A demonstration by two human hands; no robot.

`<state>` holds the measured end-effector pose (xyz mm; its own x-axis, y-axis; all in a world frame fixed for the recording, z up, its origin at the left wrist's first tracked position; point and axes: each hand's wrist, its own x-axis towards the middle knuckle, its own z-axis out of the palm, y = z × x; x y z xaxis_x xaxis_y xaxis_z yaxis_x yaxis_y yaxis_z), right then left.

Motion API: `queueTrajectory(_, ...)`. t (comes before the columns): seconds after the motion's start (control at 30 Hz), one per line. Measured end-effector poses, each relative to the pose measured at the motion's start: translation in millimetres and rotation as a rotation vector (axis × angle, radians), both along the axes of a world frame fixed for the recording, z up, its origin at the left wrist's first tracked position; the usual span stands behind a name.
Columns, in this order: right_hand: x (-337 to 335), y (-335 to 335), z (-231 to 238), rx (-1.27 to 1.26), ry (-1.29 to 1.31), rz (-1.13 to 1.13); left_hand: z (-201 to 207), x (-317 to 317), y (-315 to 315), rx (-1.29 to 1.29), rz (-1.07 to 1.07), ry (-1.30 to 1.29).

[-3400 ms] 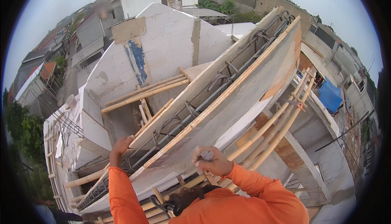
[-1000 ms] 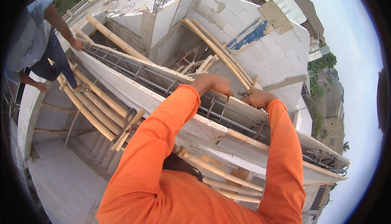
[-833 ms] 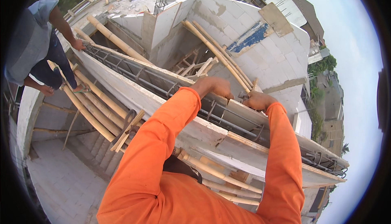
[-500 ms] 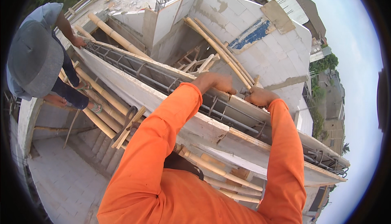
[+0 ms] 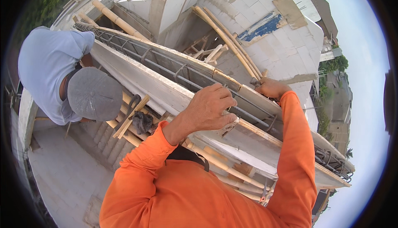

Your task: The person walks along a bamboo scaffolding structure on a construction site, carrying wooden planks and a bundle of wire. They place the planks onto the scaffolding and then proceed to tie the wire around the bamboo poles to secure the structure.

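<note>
Board formwork [image 5: 166, 93] slants before the orange shirt [image 5: 182, 190], flanking a rebar cage [image 5: 253, 119], left hand [image 5: 209, 107] curled above its near edge, contents unclear, right hand [image 5: 271, 88] closed on a grey object [image 5: 254, 82] at its far edge

At two o'clock my right hand [image 5: 272, 88] half hides a small dark thing [image 5: 255, 82], kind unclear; at nine, a grey cap [image 5: 94, 93] masks the face of a co-worker [image 5: 52, 70].
</note>
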<state>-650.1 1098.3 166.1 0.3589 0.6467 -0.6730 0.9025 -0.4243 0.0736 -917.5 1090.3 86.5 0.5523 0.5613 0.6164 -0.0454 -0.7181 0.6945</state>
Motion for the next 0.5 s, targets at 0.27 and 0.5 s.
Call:
queueTrajectory(0.27, 5.9, -7.0, -5.0, 0.08, 0.07, 0.044, -23.2, 8.5, -32.1, 0.009, 0.03, 0.084)
queueTrajectory(0.5, -2.5, 5.9, -0.6, 0.051, 0.126, -0.022, -23.5, -10.1, -53.0, 0.076, 0.456, -0.165)
